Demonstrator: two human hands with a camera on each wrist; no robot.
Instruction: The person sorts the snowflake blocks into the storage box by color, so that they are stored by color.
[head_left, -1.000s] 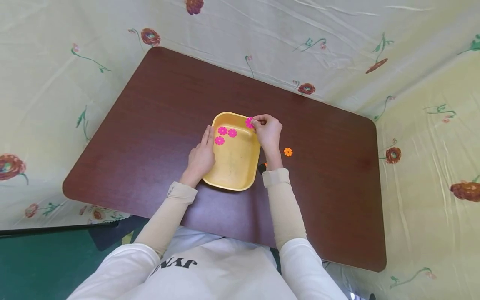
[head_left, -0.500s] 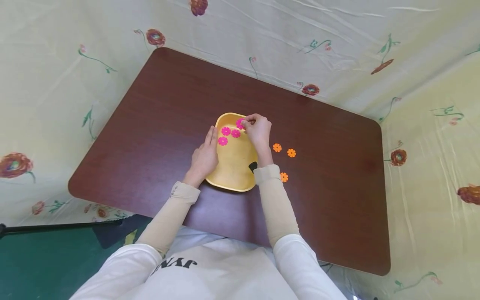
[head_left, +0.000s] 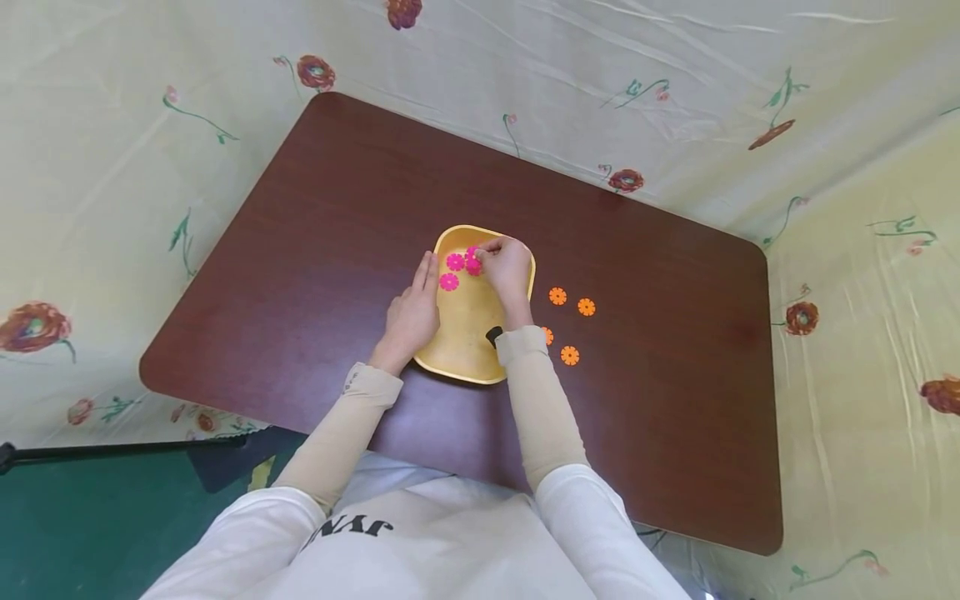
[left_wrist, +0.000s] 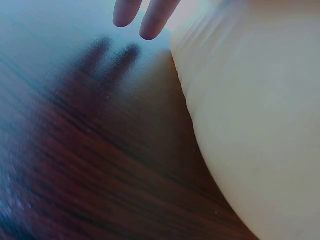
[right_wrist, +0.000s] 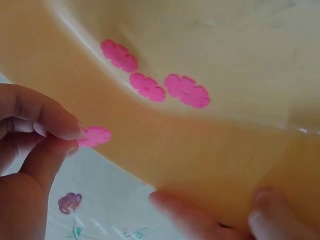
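The right hand [head_left: 507, 268] is pinching 1 pink flower disc [right_wrist: 94, 136] above the yellow tray [head_left: 465, 350], directly over 3 pink discs [head_left: 453, 268] lying inside. The left hand [head_left: 411, 315] is resting flat-fingered against the tray's left wall.

The yellow tray [head_left: 471, 333], rectangular with rounded corners, lies flat on the table. Three pink flower discs [head_left: 450, 281] lie flat in its far left corner. A fourth pink flower disc [right_wrist: 95, 136] is pinched in fingertips over the same corner, tilted.
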